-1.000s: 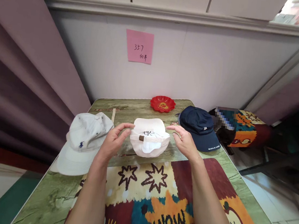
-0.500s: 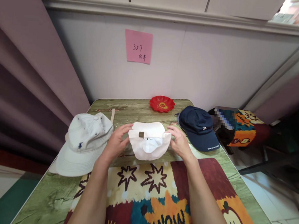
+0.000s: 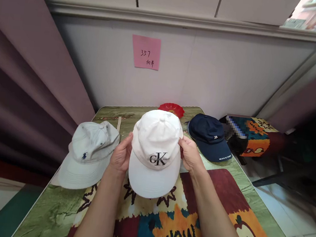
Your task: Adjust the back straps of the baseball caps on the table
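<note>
Green wood grain covers the surface [image 3: 59, 206] around our patterned mat [image 3: 172, 228], which lies nearest us with "WOW" lettering and an apple printed on it. Over the mat's far part we hold a white cap [image 3: 157, 137], its brim toward us and black letters on the front. Our left hand [image 3: 121, 154] has its grip closed on one side of that cap, thumb outside; our right hand [image 3: 190, 154] grips the opposite side just as closely. Fingers behind the cap are partly hidden from us, and so is the cap's hollow.

Just off the mat's far left corner sits a grey cap [image 3: 94, 143], crown up, so we cannot see inside it. A pale edge shows under its brim; we cannot tell what it belongs to. Beyond the mat's far right corner rests a navy cap [image 3: 209, 134], also crown up, with white lettering along its brim. We see a narrow beige strip [image 3: 119, 124] past the mat's far left corner.

Farther beyond the mat, a red dish [image 3: 173, 108] shows its rim; the white cap hides much of it, and we cannot tell what it holds. On the wall [image 3: 223, 72] behind, we read "357" on a pink note [image 3: 146, 52].
</note>
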The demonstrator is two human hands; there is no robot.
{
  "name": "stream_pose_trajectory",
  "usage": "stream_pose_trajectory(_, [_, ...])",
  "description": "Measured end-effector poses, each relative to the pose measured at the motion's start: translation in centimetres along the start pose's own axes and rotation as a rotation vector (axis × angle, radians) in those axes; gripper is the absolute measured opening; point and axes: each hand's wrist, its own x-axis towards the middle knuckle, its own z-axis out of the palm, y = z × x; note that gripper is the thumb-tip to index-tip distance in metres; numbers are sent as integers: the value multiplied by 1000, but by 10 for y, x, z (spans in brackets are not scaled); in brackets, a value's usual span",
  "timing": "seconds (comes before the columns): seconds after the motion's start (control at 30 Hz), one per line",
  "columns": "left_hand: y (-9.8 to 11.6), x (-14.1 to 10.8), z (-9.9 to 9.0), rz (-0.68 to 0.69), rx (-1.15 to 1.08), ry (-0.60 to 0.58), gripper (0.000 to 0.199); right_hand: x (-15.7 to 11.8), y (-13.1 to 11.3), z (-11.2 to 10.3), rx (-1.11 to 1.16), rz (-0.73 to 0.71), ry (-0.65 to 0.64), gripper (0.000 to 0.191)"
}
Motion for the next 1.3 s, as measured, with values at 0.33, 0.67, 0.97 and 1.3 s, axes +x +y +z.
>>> stream_pose_trajectory(0.33, [-8, -5, 22, -218, -40, -128, 55, 13, 19, -4, 209, 212, -93, 40])
stream_pose_trajectory(0.67, [-9, 5, 12, 58, -82, 113, 68, -12, 8, 14, 212, 229, -261, 42])
stream_pose_trajectory(0.97, [-7, 19, 0, 212, -33, 180, 71, -28, 15, 51, 409, 243, -124, 52])
stream_pose_trajectory(1.3, [-1, 12, 12, 76, -52, 86, 51, -12, 5, 31, 338, -10, 59, 50])
